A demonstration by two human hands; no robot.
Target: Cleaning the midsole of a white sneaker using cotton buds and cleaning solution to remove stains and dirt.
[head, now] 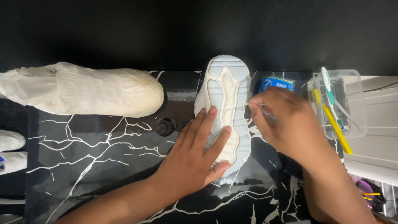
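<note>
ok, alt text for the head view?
A left hand presses flat on an upturned white shoe on a black marbled table, while the right hand works a thin tool at the sole's edge. Clear tub of brushes at right.

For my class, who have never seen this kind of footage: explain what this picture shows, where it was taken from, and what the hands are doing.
There is one picture, from a camera worn on a person's head, looking down at their own two bare hands. No machine is involved. On the black marble-patterned tabletop lies a white sports shoe, sole up. The left hand presses flat on the sole. The right hand pinches a thin tool, too blurred to identify, at the sole's edge. Nearby are a crumpled white cloth bundle, a small black cap, a blue tin, and a clear plastic box holding toothbrushes.
</note>
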